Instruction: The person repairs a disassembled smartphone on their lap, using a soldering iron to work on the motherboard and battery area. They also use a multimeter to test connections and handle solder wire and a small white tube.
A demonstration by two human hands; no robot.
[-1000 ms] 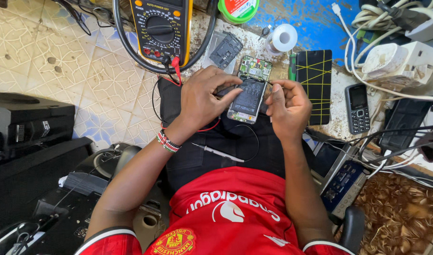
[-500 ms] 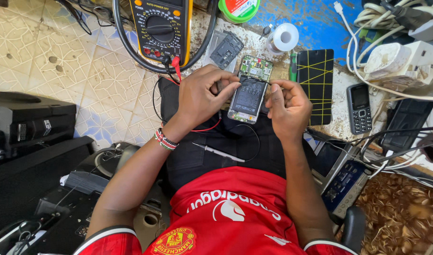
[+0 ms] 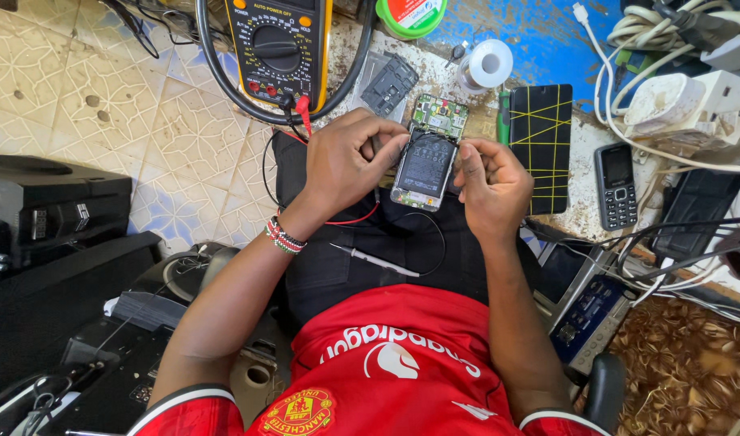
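We're holding the opened phone [image 3: 425,168] over our lap at the desk's [image 3: 580,186] near edge, left hand [image 3: 345,161] pinching its left side, right hand [image 3: 489,182] clamping its right edge. The multimeter [image 3: 278,44] is lying just beyond, a screwdriver [image 3: 374,260] resting on our lap.

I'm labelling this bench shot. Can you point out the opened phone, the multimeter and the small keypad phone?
opened phone [image 3: 422,168], head view, on its dark battery.
multimeter [image 3: 278,50], head view, on its round dial.
keypad phone [image 3: 616,187], head view, between screen and keys.

multimeter [image 3: 279,50]: top cut off | green tub [image 3: 411,14]: cropped | opened phone [image 3: 425,168]: edges behind fingers
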